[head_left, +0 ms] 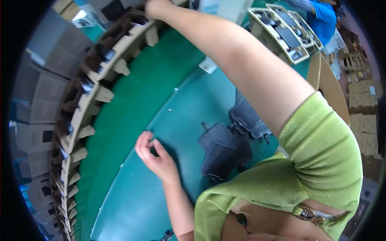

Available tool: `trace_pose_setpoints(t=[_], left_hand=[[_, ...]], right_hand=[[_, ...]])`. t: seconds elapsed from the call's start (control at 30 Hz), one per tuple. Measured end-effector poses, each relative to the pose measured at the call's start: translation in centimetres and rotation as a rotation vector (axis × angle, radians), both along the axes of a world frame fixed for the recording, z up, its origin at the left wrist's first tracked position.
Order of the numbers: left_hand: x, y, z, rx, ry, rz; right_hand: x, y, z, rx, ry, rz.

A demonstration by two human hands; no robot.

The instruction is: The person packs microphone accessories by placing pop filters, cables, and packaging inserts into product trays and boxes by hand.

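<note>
My left hand [156,156] rests over the green work surface [144,180], fingers loosely curled and the thumb apart from them, with nothing in it. To its right lies a group of dark grey ribbed, box-shaped parts [225,148] with short stubs and cords; one overlaps another. A further ribbed part [249,116] sits just behind, partly covered by my right arm. That arm stretches far forward and left, so that my right hand [160,9] is at the top edge, by the row of beige trays [98,76]. Its fingers are out of sight.
Beige trays curve along the table's far left side, with dark parts in them. At the upper right stands another beige tray [295,58] with black parts, near an open cardboard box [333,84]. A person in blue [323,22] is behind it. Stacked cartons [362,94] line the far right.
</note>
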State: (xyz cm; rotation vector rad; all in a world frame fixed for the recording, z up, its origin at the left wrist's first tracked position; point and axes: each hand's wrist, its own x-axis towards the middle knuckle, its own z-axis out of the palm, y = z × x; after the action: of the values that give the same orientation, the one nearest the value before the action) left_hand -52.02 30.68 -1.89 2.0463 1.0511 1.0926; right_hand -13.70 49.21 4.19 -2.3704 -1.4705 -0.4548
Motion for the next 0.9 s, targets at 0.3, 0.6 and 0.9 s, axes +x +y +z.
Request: trace_pose_setpoints(t=[0.3, 0.6, 0.9], left_hand=[[0.3, -1.4, 0.8, 0.024, 0.109, -0.044], [-4.1, -12.4, 6.9, 0.112, 0.862, -0.386], [-6.6, -14.3, 4.0, 0.235, 0.791, -0.241]], right_hand=[[-3.3, -3.4, 2.2, -0.280, 0.055, -0.069], [-6.5, -8.1, 4.6, -0.597, 0.041, -0.037], [-14.6, -13.5, 4.4, -0.053, 0.317, 0.881]])
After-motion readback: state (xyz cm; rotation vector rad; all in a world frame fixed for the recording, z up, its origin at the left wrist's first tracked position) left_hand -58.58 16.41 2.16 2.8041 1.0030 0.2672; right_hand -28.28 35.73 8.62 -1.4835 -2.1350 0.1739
